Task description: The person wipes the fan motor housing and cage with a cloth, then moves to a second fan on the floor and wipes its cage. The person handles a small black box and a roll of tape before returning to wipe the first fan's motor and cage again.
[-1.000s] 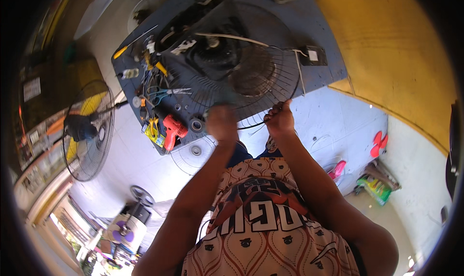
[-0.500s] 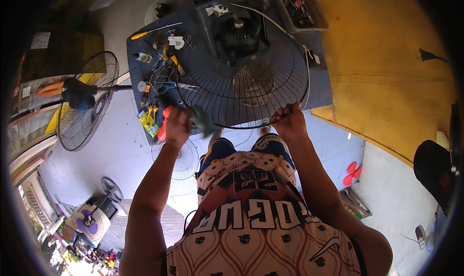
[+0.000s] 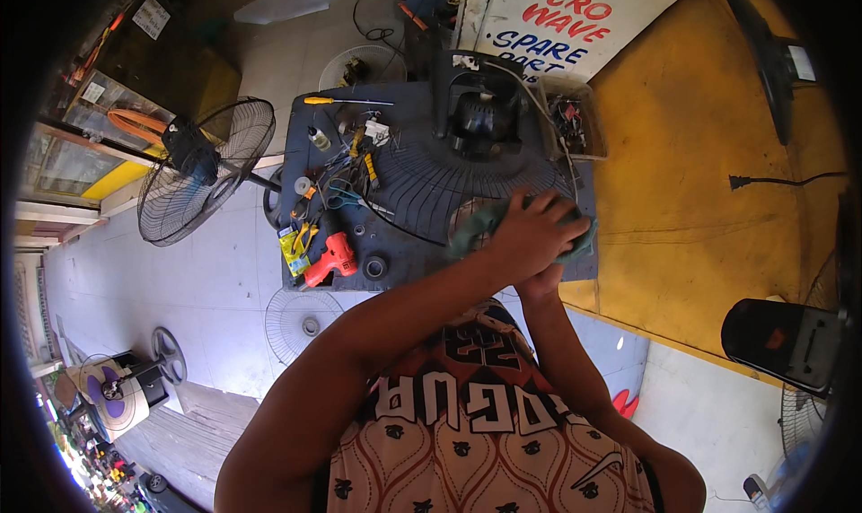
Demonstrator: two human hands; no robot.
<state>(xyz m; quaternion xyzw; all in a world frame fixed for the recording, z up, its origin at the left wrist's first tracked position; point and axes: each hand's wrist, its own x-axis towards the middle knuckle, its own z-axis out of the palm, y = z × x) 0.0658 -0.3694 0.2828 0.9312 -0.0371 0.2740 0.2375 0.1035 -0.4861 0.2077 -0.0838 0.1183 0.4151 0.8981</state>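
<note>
A black wire fan grille lies tilted at the near side of the dark work table. My left hand reaches across to the grille's right side, its fingers bent over a green cloth pressed against the rim. Just below it, my right hand holds the same edge; its fingers are mostly hidden under the left hand and cloth. Beyond the grille sits a black fan body with its motor part facing up.
On the table's left are a red drill, a tape roll, blue-handled scissors and a yellow screwdriver. A parts bin stands at the far right corner. A stand fan is left of the table.
My left hand has moved from the grille's left side across to its right with the green cloth, and now overlaps my right hand. The view has shifted, showing the drill fully.
</note>
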